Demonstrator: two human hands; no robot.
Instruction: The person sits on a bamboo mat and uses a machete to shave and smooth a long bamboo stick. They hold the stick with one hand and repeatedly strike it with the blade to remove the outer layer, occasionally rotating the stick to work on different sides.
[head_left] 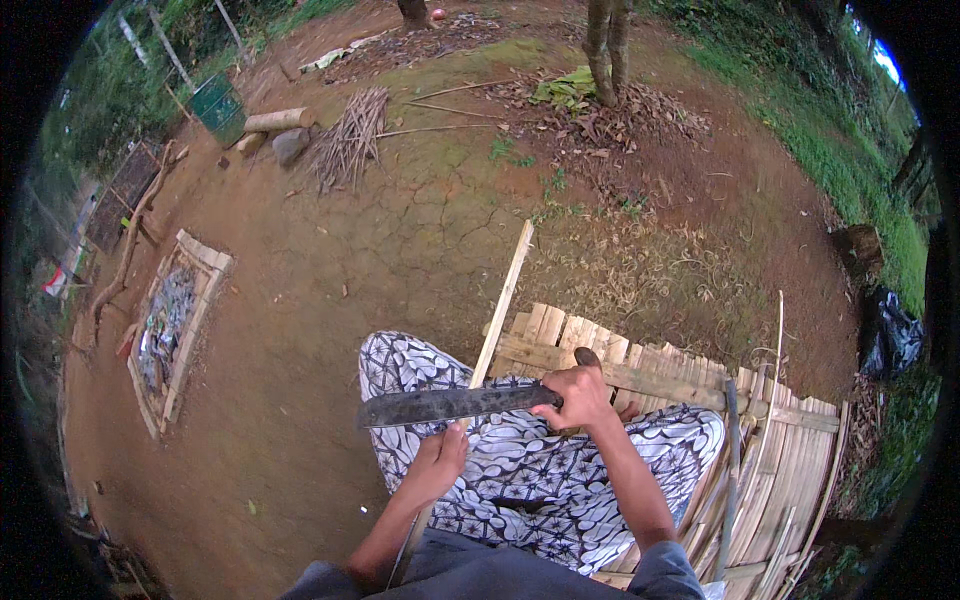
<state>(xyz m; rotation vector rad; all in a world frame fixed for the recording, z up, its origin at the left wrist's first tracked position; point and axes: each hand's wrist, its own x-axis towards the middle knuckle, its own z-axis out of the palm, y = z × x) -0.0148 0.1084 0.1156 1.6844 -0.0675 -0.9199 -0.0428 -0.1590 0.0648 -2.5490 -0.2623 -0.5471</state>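
Observation:
My right hand is wrapped round the dark handle of a machete. The wide dark blade reaches left across my lap, over a long pale bamboo strip. In my left hand, just below the blade, the strip is gripped with the thumb along it. The strip slants from beside my left forearm up and away past my knees. Blade and strip cross close together; whether the edge cuts into the strip I cannot tell. Patterned white and dark cloth covers my crossed legs.
I sit on a bamboo slat platform, with thin strips lying at its right. Ahead are a stick pile, a tree trunk and a green bin. A framed pit of litter lies left; a black plastic bag sits right.

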